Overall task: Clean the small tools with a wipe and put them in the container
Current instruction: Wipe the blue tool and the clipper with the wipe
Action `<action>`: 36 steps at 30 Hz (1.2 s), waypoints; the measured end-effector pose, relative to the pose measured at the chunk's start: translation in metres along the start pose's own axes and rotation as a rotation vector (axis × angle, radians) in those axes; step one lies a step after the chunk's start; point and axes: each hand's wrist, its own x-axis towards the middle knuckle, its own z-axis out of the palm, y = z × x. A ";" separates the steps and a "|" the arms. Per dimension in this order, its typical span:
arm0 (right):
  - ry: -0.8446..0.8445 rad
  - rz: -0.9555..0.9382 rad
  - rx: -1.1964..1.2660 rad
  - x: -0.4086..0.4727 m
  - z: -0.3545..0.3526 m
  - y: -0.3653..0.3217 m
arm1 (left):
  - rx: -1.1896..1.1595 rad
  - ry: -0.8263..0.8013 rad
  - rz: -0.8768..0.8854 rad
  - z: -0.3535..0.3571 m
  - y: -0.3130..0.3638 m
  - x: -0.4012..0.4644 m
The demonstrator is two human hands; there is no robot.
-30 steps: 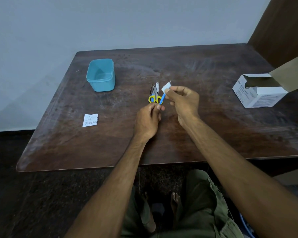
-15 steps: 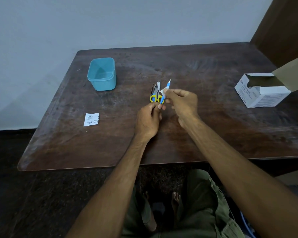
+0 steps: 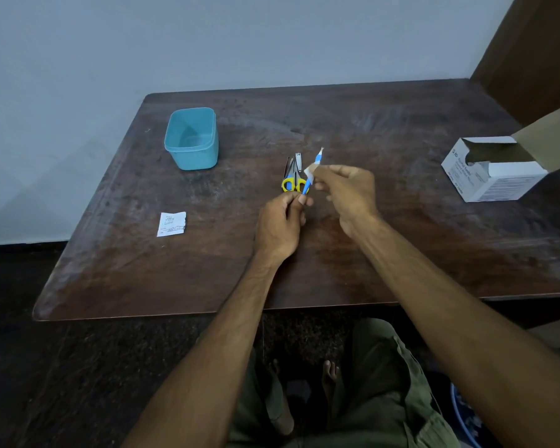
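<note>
My left hand [image 3: 280, 223] pinches the lower end of a thin blue-handled tool [image 3: 311, 176] that points up and away over the table's middle. My right hand [image 3: 346, 195] pinches a small white wipe [image 3: 309, 170] around the tool's shaft, about halfway along it. Behind the tool, yellow-handled scissors [image 3: 291, 181] and a silver nail clipper [image 3: 298, 160] lie on the wooden table [image 3: 337, 253]. An open blue container [image 3: 192, 137] stands at the back left, with nothing visible inside.
A torn white wipe wrapper [image 3: 172, 224] lies at the left of the table. An open white cardboard box [image 3: 495, 169] stands at the right edge, its flap raised. My knees and bare feet show below the table's front edge.
My right hand has slid the wipe down the blue tool from its tip toward the middle, leaving the tip bare. The left hand's hold is unchanged.
</note>
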 end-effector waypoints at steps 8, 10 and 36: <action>-0.069 0.045 0.012 0.004 0.002 0.006 | -0.012 0.009 -0.004 -0.002 0.000 -0.001; -0.089 0.050 0.011 0.000 0.000 0.011 | 0.004 0.001 0.003 -0.001 0.001 -0.001; -0.149 0.045 0.041 -0.006 -0.004 0.003 | -0.013 -0.002 -0.025 -0.001 0.005 -0.002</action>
